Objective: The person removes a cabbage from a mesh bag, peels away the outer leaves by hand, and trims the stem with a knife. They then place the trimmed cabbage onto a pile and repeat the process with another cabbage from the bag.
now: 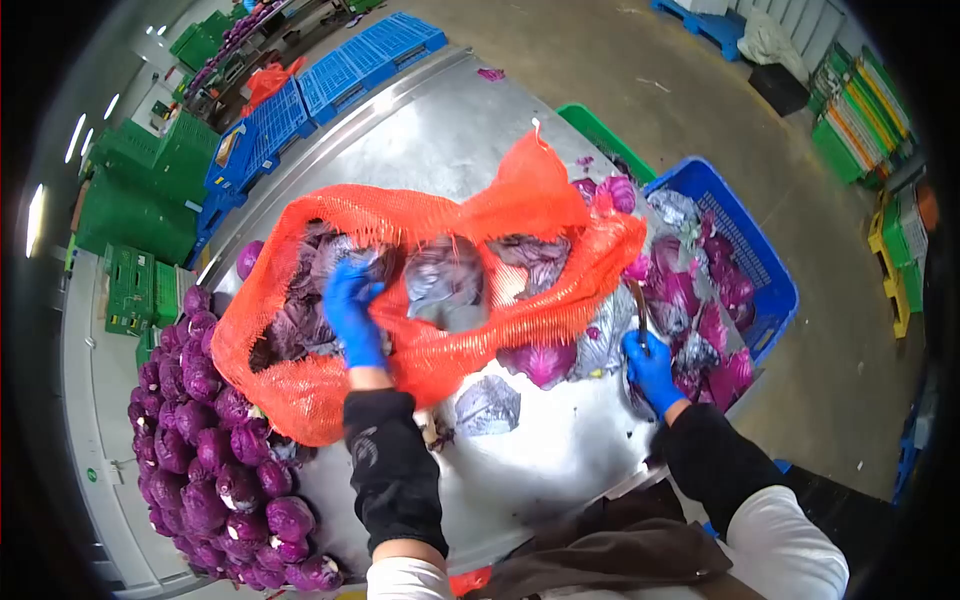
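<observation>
An orange-red mesh sack (330,205) lies opened across the metal table, with several dark-leaved red cabbages inside. My left hand (350,312), in a blue glove, reaches into the sack, thumb apart from the fingers, against a red cabbage (335,252) at its left part. Another red cabbage (445,283) sits in the middle of the sack. My right hand (652,372), also gloved in blue, is closed round the handle of a knife (639,302), blade pointing away from me. Loose cabbage leaves (600,335) lie beside it, and a pale purple outer leaf (488,406) rests nearer me.
A big heap of trimmed red cabbages (205,450) covers the table's left side. On the right, a blue crate (765,270) holds purple leaves, with a green crate (600,140) behind it. Blue pallets (345,75) stand beyond the metal table's (440,130) far left edge.
</observation>
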The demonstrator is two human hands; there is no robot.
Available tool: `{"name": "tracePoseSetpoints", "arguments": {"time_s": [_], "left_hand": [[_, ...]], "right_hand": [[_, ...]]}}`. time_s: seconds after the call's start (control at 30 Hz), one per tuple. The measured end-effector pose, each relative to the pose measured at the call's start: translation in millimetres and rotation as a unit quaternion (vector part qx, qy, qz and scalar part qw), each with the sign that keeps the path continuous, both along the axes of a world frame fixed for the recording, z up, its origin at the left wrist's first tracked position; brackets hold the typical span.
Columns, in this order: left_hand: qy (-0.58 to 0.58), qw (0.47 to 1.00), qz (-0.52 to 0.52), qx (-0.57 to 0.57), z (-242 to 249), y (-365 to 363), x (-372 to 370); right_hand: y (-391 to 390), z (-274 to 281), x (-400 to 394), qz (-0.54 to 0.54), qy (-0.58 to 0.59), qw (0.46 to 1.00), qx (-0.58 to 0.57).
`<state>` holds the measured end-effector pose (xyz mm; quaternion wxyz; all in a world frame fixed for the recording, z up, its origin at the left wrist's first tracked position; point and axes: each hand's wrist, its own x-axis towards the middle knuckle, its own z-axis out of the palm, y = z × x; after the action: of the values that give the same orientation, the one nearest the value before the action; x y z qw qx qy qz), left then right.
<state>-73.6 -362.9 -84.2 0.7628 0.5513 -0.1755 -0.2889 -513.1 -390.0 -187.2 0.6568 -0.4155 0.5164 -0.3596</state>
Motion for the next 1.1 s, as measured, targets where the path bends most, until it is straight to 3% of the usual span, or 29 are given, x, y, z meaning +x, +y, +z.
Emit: {"name": "tracePoseSetpoints", "arguments": {"time_s": [0.03, 0.1, 0.17, 0.23, 0.27, 0.33, 0.37, 0.43, 0.47, 0.5, 0.57, 0.63, 0.7, 0.77, 0.83, 0.87, 0.9, 0.93, 0.97, 1.0, 1.03, 1.07, 1.1], "left_hand": [[-0.076, 0.996, 0.032, 0.030, 33, 14, -10], [-0.255, 0.951, -0.091, 0.147, 49, 32, -16], [-0.178, 0.948, -0.163, 0.208, 41, 22, -34], [-0.206, 0.920, -0.180, 0.281, 21, 3, -46], [-0.206, 0.921, -0.181, 0.276, 10, -9, -46], [-0.065, 0.955, -0.119, 0.265, -17, -33, -41], [-0.066, 0.955, -0.123, 0.262, -30, -42, -42], [-0.056, 0.967, -0.127, 0.215, -64, -55, -47], [-0.180, 0.968, -0.105, 0.140, -115, -64, -27], [-0.182, 0.967, -0.111, 0.140, -101, -62, -37], [-0.002, 0.982, -0.049, 0.185, -56, -49, -70], [-0.021, 0.990, -0.048, 0.128, -75, -46, -67], [0.211, 0.951, -0.215, 0.066, -108, -49, -55], [0.182, 0.957, -0.216, 0.068, -79, -54, -82], [0.185, 0.955, -0.232, 0.025, -67, -54, -91], [0.194, 0.962, -0.193, 0.013, -51, -55, -103], [0.136, 0.974, -0.178, 0.033, -44, -47, -110], [0.041, 0.988, -0.142, 0.045, -27, -36, -125], [-0.052, 0.992, -0.103, 0.058, -4, -21, -140], [-0.085, 0.987, -0.116, 0.070, 23, -2, -146], [-0.121, 0.981, -0.130, 0.081, 47, 17, -149], [-0.081, 0.986, -0.141, -0.024, 59, 38, -154], [-0.062, 0.992, -0.097, -0.047, 61, 54, -166]], "right_hand": [[0, -3, -1, 0.006, -0.012, 1.000, -0.016], [0, -1, 2, 0.028, -0.015, 0.999, -0.042], [0, -11, 2, 0.018, -0.049, 0.998, -0.029], [5, -4, 4, -0.002, -0.063, 0.997, -0.050], [10, -3, 5, -0.009, -0.060, 0.998, -0.030], [22, 0, 4, 0.026, 0.007, 0.997, -0.067], [24, 1, 7, 0.049, 0.042, 0.992, -0.105], [20, 47, 24, 0.067, 0.004, 0.967, -0.245], [12, 66, 31, 0.088, -0.003, 0.951, -0.296], [0, 86, 42, 0.083, -0.002, 0.952, -0.295], [-25, 113, 66, 0.165, 0.100, 0.943, -0.271], [-50, 97, 98, 0.157, 0.085, 0.936, -0.303], [-80, 97, 125, 0.203, 0.132, 0.935, -0.261], [-94, 87, 147, 0.253, 0.178, 0.926, -0.217], [-101, 45, 172, 0.182, 0.120, 0.937, -0.273], [-98, 21, 181, 0.104, 0.131, 0.920, -0.354], [-94, 32, 173, 0.108, 0.131, 0.920, -0.352], [-91, 58, 155, 0.172, 0.047, 0.970, -0.166], [-87, 77, 140, 0.228, -0.035, 0.973, 0.031], [-76, 83, 131, 0.206, -0.108, 0.972, 0.034], [-67, 90, 119, 0.210, -0.105, 0.971, 0.035], [-57, 97, 103, 0.242, -0.174, 0.952, 0.065], [-43, 101, 92, 0.272, -0.243, 0.926, 0.097]]}}
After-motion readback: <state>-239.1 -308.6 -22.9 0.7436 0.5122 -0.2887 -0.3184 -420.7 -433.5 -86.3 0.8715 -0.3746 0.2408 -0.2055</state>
